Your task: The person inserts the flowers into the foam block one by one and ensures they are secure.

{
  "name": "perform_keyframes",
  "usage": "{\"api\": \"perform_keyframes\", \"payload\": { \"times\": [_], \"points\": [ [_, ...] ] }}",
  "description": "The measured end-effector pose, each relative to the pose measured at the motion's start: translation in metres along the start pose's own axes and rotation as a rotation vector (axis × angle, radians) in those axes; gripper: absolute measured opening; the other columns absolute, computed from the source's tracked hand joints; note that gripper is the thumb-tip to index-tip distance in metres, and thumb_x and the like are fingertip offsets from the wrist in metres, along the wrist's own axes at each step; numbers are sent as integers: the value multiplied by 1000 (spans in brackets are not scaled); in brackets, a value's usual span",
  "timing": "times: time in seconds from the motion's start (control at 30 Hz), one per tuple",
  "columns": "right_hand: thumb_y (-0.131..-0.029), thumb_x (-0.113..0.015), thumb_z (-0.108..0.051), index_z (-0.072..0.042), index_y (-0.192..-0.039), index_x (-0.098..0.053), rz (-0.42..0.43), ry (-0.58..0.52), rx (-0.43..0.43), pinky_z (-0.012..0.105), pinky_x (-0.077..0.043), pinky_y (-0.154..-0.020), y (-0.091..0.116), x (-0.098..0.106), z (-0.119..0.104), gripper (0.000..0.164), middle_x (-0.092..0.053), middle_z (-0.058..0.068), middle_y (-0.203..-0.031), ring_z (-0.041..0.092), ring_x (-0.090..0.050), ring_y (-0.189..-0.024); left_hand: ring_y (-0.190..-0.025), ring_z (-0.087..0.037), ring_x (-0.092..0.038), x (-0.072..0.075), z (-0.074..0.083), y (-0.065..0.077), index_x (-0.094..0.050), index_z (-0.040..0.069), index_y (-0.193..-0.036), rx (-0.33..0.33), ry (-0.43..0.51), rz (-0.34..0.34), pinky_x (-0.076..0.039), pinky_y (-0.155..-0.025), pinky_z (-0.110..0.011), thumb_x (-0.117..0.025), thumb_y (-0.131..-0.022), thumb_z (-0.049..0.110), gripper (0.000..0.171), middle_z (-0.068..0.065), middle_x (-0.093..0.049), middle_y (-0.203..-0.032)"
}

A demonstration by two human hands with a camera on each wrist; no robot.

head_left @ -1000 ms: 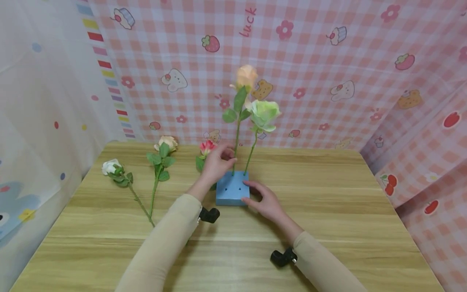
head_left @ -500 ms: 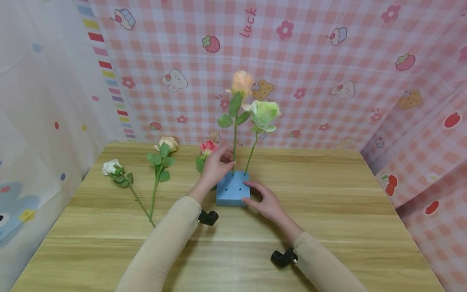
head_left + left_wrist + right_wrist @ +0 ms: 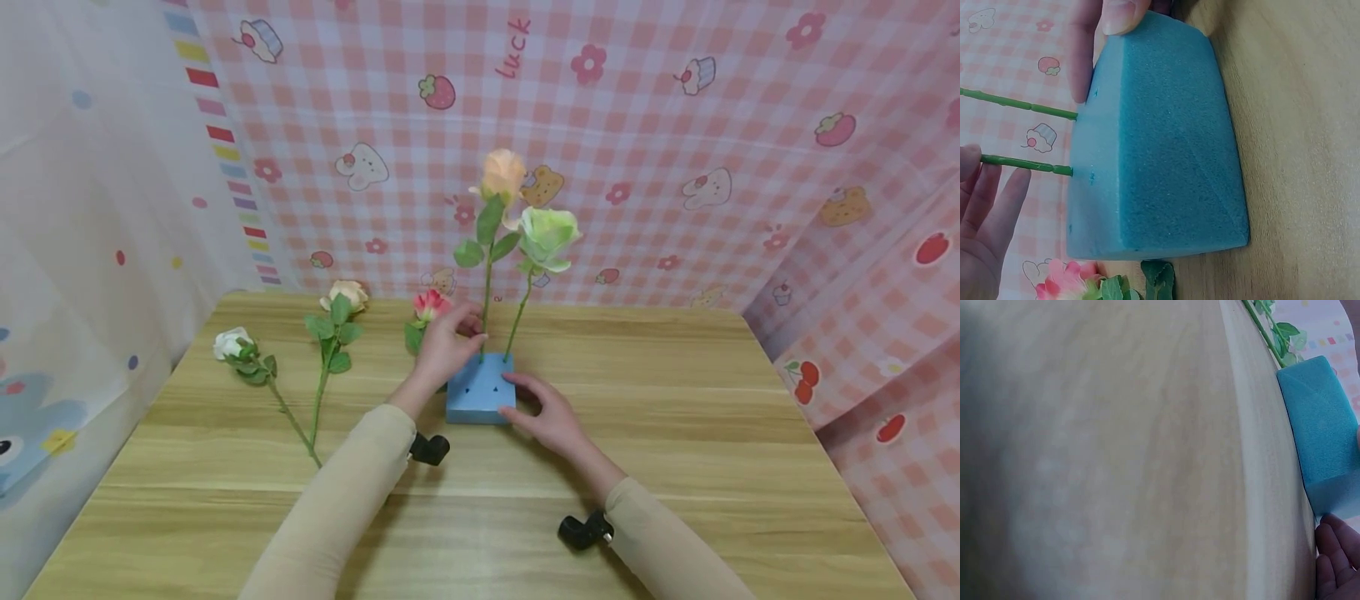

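Blue foam sits at centre stage: the block (image 3: 480,404) rests on the wooden table (image 3: 675,417), right between the two hands. Over on its right side, the right hand (image 3: 551,421) grips the edge, thumb at the front corner and fingers further back along the top. And the left hand (image 3: 450,346), above the block's rear left, pinches the stem of the peach rose (image 3: 502,175) between thumb and fingers, low down, near where the stem meets the top of the foam. Just to its right stands the green rose (image 3: 549,237), stem in the block, leaning right and touched by neither hand. Behind the left hand peeks a pink flower (image 3: 431,305), partly hidden. Well off to the left lie a cream rose (image 3: 347,296) and a white rose (image 3: 232,343), stems converging beside the left sleeve (image 3: 337,492).
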State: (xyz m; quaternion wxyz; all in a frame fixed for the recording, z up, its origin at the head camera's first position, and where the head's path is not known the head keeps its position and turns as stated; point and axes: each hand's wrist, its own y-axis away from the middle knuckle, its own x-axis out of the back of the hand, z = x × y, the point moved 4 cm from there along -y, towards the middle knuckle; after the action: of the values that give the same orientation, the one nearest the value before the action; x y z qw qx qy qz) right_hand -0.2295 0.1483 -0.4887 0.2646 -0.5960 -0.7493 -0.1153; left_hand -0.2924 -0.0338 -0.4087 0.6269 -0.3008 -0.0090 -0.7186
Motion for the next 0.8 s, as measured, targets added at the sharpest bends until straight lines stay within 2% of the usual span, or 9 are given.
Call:
{"api": "perform_keyframes", "payload": {
  "times": [0.3,0.8],
  "points": [
    [-89,-77,-23,-13,-137,-59,9,-4,28,47,-42,-105,1,0,-3,53,-57,10,-137,29,-55,-123,-88,-27,-67,0,-2,2,-65,2,-111,-17,-9,-12,-57,-79,-39,-72,-86,-4,27,-13,-67,-92],
    [-89,-77,-24,-14,-137,-59,9,13,1,47,-42,-105,1,0,-2,53,-58,10,-136,29,-55,-122,-87,-26,-67,-3,-5,3,-66,3,-108,-37,-38,-15,-56,-80,-40,-72,-86,-4,24,-10,-68,-90]
  ]
}}
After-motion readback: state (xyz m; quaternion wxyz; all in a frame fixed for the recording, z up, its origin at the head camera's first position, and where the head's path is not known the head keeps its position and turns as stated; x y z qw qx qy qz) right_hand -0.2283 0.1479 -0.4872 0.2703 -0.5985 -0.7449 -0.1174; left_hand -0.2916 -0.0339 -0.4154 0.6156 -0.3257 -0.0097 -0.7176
